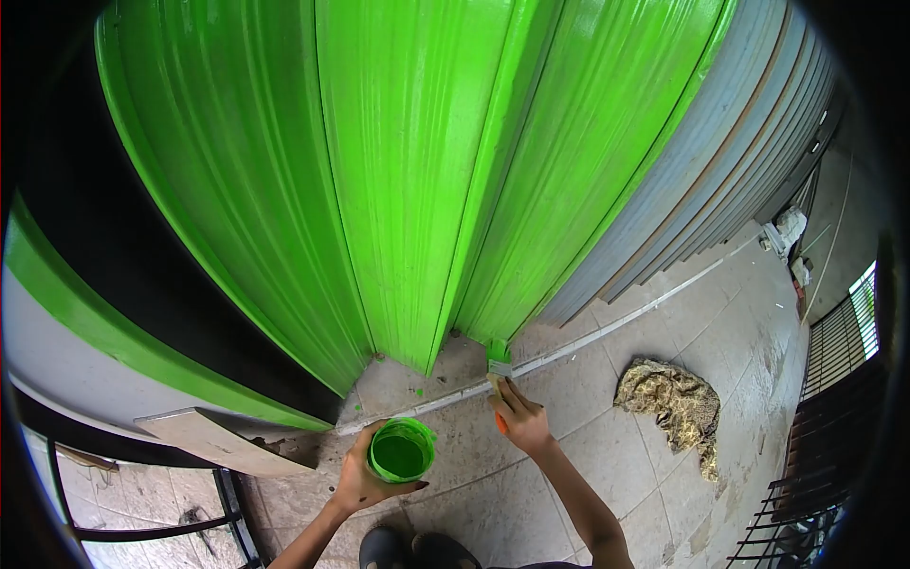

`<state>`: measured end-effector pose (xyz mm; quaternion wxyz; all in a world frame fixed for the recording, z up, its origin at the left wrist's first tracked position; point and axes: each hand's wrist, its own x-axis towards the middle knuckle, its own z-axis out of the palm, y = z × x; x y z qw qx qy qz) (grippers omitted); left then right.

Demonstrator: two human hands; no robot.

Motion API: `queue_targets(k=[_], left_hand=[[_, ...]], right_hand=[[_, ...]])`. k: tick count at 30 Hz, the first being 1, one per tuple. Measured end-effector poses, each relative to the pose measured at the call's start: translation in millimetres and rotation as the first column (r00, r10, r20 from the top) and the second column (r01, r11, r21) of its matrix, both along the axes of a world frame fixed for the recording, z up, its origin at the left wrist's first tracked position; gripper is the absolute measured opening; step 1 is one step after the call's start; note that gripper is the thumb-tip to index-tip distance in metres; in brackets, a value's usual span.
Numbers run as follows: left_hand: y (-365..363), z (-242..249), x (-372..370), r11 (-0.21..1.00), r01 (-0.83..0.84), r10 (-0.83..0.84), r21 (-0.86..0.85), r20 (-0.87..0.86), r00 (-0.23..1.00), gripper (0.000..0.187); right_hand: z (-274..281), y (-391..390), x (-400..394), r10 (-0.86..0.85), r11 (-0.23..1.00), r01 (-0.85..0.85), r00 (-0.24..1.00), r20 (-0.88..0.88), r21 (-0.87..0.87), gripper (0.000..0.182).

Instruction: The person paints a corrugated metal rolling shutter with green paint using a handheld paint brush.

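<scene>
My left hand (356, 477) is wrapped round a small tub of green paint (398, 449), held low in front of me with its open top facing up. Green paint coats the tub's rim. In my right hand (521, 417) is a paintbrush (500, 362), gripped by the handle, its bristles covered in green. The bristles are at the bottom edge of a green-painted ribbed metal panel (559, 190); whether they press on it is hard to tell. Glossy wet-looking green covers the neighbouring panel (408, 171) as well.
Unpainted grey ribbed panels (654, 199) continue to the right. A crumpled patterned cloth (671, 403) lies on the tiled floor (588, 465). A board (227, 441) leans at the left beside a black metal frame (232, 517). Dark bars (806, 474) stand at the right. My shoes (408, 550) show below.
</scene>
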<state>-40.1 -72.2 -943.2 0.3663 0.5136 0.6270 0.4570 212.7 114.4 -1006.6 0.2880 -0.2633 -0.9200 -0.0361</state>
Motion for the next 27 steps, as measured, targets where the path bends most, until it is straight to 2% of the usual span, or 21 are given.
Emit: queue_targets(k=[1, 5, 7, 11, 14, 17, 20, 23, 27], left_hand=[[0.1, -0.7, 0.0, 1.000, 0.007, -0.007, 0.008, -0.008, 1.000, 0.097], [-0.2, -0.4, 1.0, 1.000, -0.003, 0.004, 0.016, -0.010, 1.000, 0.098], [-1.3, 0.0, 0.4, 1.000, -0.007, 0.008, 0.021, -0.003, 1.000, 0.098], [-3.3, -0.5, -2.9, 1.000, -0.024, 0.024, -0.005, -0.025, 0.999, 0.098], [-2.2, -2.1, -4.1, 0.999, -0.023, 0.022, -0.027, -0.012, 1.000, 0.096], [-0.8, -2.0, -2.5, 1.000, -0.028, 0.029, -0.010, 0.012, 1.000, 0.097], [0.2, -0.1, -1.5, 1.000, -0.025, 0.025, -0.007, 0.013, 1.000, 0.096], [0.3, -0.9, -1.7, 1.000, 0.006, -0.006, 0.018, -0.012, 1.000, 0.100], [-1.4, -5.4, -2.1, 0.998, 0.007, -0.005, 0.055, -0.042, 0.999, 0.099]], right_hand=[[1.5, 0.2, 0.3, 0.028, 0.998, -0.028, 1.000, -0.001, -0.061, 0.019], [16.5, 14.8, 1.8, -0.018, 0.999, 0.016, 0.998, -0.053, -0.035, 0.024], [50.1, 20.0, 2.2, -0.044, 0.999, 0.044, 0.994, -0.103, -0.007, 0.026], [109.4, 3.6, 8.6, -0.082, 0.940, 0.169, 0.955, -0.285, 0.296, 0.027], [119.6, 2.8, 6.3, -0.049, 0.905, 0.186, 0.939, -0.341, 0.381, 0.024], [76.3, -0.8, -4.8, -0.051, 0.947, 0.092, 0.989, -0.139, 0.308, 0.020], [12.0, 0.8, -2.9, -0.088, 0.974, 0.097, 0.995, -0.053, 0.205, 0.018], [-7.5, -8.3, -9.7, -0.027, 0.999, 0.027, 1.000, -0.007, -0.017, 0.020], [14.4, 4.3, -16.0, -0.046, 0.995, 0.044, 0.999, -0.023, -0.086, 0.024]])
